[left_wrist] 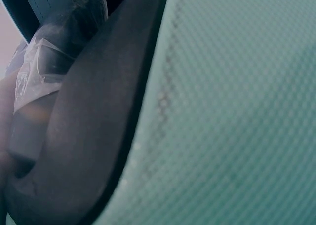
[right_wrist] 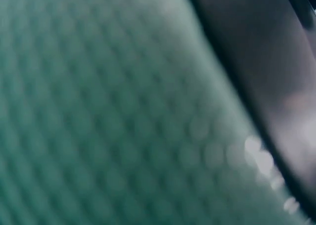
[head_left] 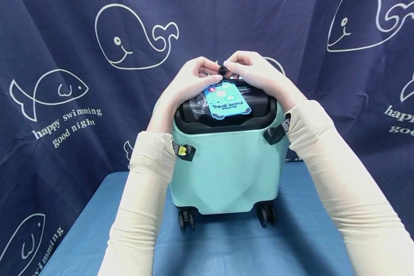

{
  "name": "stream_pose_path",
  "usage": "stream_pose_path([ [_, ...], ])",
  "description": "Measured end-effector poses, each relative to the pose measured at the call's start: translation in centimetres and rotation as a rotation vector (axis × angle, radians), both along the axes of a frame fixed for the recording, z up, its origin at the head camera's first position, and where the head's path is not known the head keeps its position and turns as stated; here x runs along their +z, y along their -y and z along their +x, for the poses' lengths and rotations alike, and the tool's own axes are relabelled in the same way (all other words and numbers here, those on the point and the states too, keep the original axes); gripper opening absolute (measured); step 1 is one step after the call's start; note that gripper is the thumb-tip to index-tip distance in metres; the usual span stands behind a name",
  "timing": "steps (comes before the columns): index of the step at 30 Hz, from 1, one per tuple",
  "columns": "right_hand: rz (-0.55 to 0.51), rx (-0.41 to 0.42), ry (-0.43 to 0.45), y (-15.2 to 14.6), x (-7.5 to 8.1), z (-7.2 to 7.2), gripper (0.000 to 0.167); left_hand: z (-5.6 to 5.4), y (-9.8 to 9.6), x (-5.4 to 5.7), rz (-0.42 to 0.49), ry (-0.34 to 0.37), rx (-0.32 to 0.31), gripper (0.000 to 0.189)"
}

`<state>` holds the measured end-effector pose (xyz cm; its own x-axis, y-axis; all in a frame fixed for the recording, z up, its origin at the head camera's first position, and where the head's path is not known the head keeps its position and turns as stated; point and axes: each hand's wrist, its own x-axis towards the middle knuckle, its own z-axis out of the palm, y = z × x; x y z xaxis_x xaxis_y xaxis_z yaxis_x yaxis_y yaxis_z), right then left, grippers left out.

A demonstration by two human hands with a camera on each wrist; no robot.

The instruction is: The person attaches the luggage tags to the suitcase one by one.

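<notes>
A mint-green suitcase (head_left: 227,172) stands upright on its black wheels. From its black top handle area (head_left: 258,105) hangs a blue luggage tag (head_left: 227,100) printed "Travel World", lying over the front edge. Above the tag, my left hand (head_left: 194,78) and right hand (head_left: 253,71) meet at a small black strap piece (head_left: 222,70), which fingers of both pinch. Its exact shape is partly hidden by the fingers. Clear plastic wrap (left_wrist: 47,67) covers part of the handle in the left wrist view. The right wrist view has only the blurred textured shell (right_wrist: 98,106) and black trim (right_wrist: 256,62).
A blue cloth (head_left: 207,249) covers the table under the suitcase. Behind hangs a navy curtain (head_left: 207,30) with white whale and fish drawings. Small black wrist-camera mounts (head_left: 275,134) sit at both cuffs, close to the suitcase front.
</notes>
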<state>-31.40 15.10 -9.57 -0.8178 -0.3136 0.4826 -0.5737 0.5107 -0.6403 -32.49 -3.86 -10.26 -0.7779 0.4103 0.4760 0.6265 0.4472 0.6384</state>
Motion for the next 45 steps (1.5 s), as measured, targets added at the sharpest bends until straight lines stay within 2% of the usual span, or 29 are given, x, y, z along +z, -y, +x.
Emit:
stream_pose_path([
  [11,0.014,-0.016,0.022,-0.15,-0.11,0.15,0.023,-0.03,-0.06,-0.13,0.010,-0.007,-0.014,0.030],
  [18,0.041,-0.043,-0.023,-0.23,-0.16,0.02,0.017,-0.06,0.03,-0.06,-0.003,0.001,-0.001,0.031],
  [28,-0.022,-0.003,0.019,0.12,-0.03,-0.14,0.022,-0.02,0.25,-0.10,0.022,0.020,0.005,0.031],
  [33,-0.034,-0.010,0.032,-0.04,-0.18,-0.15,0.019,-0.01,0.18,-0.19,0.027,0.019,0.012,0.030],
  [45,-0.053,-0.026,-0.014,-0.27,-0.15,-0.16,0.016,0.05,-0.01,-0.09,0.018,0.002,-0.005,0.027],
])
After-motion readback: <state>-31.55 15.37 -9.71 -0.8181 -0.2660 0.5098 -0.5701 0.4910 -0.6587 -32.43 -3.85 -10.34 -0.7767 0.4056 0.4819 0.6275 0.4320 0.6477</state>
